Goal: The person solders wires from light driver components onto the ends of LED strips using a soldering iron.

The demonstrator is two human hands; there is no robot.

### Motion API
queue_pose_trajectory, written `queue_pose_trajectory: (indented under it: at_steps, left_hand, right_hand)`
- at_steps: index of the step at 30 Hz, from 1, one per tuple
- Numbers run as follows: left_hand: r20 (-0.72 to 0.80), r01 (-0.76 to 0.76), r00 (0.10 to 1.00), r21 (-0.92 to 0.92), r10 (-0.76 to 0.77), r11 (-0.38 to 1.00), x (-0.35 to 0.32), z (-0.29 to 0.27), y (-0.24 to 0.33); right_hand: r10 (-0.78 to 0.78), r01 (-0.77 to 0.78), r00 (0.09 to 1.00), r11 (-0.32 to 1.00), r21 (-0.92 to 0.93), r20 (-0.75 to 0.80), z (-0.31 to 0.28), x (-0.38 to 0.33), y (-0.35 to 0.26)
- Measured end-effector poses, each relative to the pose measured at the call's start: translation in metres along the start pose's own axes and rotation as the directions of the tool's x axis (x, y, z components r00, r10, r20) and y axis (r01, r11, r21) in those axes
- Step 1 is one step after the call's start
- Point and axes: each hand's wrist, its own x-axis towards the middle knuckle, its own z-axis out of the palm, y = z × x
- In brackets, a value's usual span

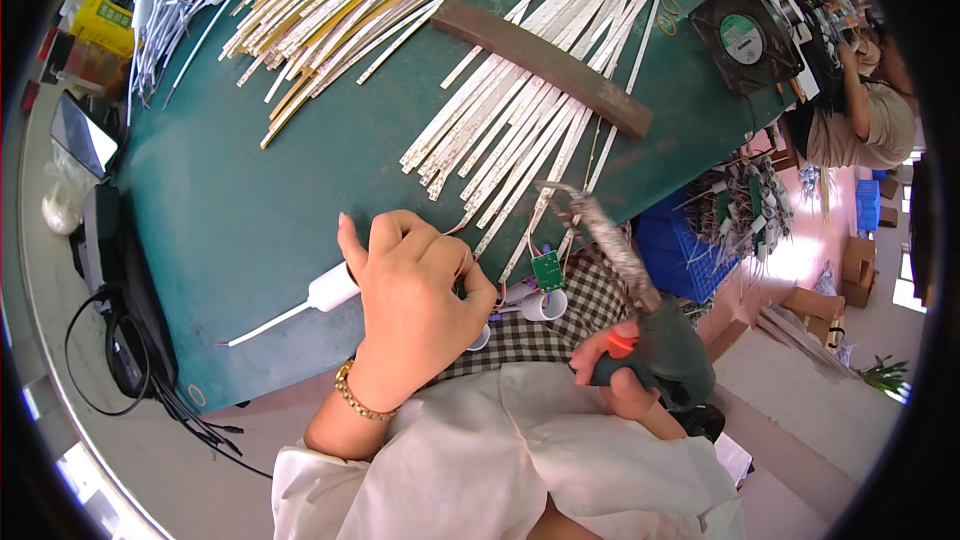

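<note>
Holding: right hand (627,395), fingers closed round pistol-grip tool (680,352), long axis slanting away and leftward toward near ends of white strips (515,118) | left hand (415,285): curled, grip hidden, cannot be told; white cylinder (334,287) protruding leftward | green board (547,270): near edge of worktop (230,210), between hands, left nearer.

Head-worn fisheye, facing down, near green tabletop (250,190)

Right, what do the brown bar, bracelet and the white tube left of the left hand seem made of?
Brown bar: perhaps metal or wood; dull, flat surface leaves it open.
Bracelet: probably metal; golden, shiny links.
White tube: likely plastic; smooth, evenly white.
</note>
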Motion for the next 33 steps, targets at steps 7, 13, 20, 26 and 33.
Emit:
queue_pose_trajectory:
  at_steps: [7, 13, 20, 26, 33]
  left_hand:
    - [0.03, -0.01, 0.999, -0.004, 0.01, 1.0, 0.0, -0.001, 0.0]
    - [0.037, -0.003, 0.999, -0.015, 0.004, 1.0, 0.001, -0.002, 0.0]
    - [-0.006, 0.007, 1.0, -0.016, -0.007, 1.0, 0.002, 0.0, 0.001]
    - [-0.005, 0.005, 1.0, -0.001, -0.005, 1.0, 0.002, 0.002, 0.001]
    - [-0.015, 0.003, 1.0, -0.012, -0.003, 1.0, 0.001, 0.001, 0.001]
  right_hand:
    - [-0.055, 0.067, 0.991, 0.993, -0.095, 0.123, 0.017, 0.025, 0.003]
    - [-0.003, 0.017, 0.994, 0.993, -0.118, 0.11, 0.012, 0.016, 0.005]
    - [0.312, -0.341, 0.935, 0.675, -0.654, -0.166, 0.008, -0.016, -0.018]
    - [0.307, -0.257, 0.947, 0.536, -0.804, -0.098, 0.004, -0.016, -0.023]
    - [0.199, -0.101, 0.98, 0.5, -0.86, 0.001, -0.006, -0.034, -0.001]
